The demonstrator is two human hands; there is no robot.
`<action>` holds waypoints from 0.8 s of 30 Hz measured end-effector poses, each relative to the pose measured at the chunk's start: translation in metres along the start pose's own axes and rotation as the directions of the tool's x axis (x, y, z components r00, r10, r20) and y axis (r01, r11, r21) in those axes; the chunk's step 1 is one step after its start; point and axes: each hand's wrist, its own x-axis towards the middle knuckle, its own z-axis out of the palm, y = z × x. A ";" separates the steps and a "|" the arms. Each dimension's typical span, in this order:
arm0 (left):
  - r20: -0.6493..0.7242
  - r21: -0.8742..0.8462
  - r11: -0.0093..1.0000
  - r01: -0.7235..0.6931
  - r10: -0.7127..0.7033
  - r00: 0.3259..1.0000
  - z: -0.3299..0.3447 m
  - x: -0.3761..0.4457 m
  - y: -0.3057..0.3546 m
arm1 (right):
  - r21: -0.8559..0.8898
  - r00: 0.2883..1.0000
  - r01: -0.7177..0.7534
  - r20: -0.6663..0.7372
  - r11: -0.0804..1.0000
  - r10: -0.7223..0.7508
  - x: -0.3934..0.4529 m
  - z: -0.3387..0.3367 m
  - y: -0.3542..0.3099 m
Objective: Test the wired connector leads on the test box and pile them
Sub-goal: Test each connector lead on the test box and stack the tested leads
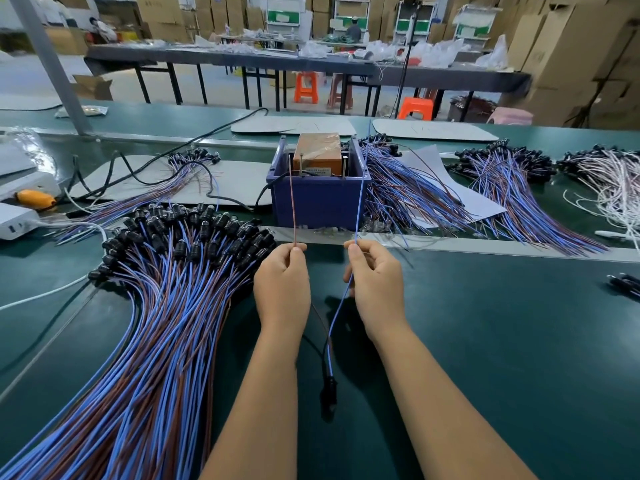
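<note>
You have one lead in hand right now. Your left hand (pixel 281 282) pinches its brown wire (pixel 292 202) between thumb and fingers, and your right hand (pixel 375 282) pinches its blue wire (pixel 360 188) the same way; both wires run straight up toward the test box (pixel 317 199) at the centre of the frame. The lead's black connector (pixel 329 393) hangs low between your forearms, just above the green table (pixel 502 341).

Inside the box, two upright metal pins stand in front of an orange block. The wire tips sit close to those pins, but whether they actually touch cannot be told from here, so this lead looks to be at the testing step, not yet piled.

A large pile of leads (pixel 166 292) fans across the lower left of the frame, black connectors bunched at its top. More bundles (pixel 415 188) lie right of the box and toward the upper right. Which heap is tested and which waits is not clear, so judge the job as mid-run, with plenty of leads on either side.
</note>
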 end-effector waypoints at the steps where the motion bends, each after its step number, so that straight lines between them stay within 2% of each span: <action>1: -0.005 0.009 1.000 -0.008 0.008 1.000 0.000 0.000 0.000 | 0.003 1.000 -0.002 0.002 1.000 0.002 0.000 0.000 0.000; 8: -0.032 0.055 0.997 -0.052 0.054 0.998 -0.002 -0.002 0.002 | -0.012 1.000 -0.016 0.010 1.000 0.016 -0.001 0.000 -0.001; 24: -0.006 0.042 0.999 0.028 -0.028 1.000 -0.004 -0.004 0.005 | -0.074 0.996 -0.076 0.036 0.994 0.079 -0.003 0.001 0.001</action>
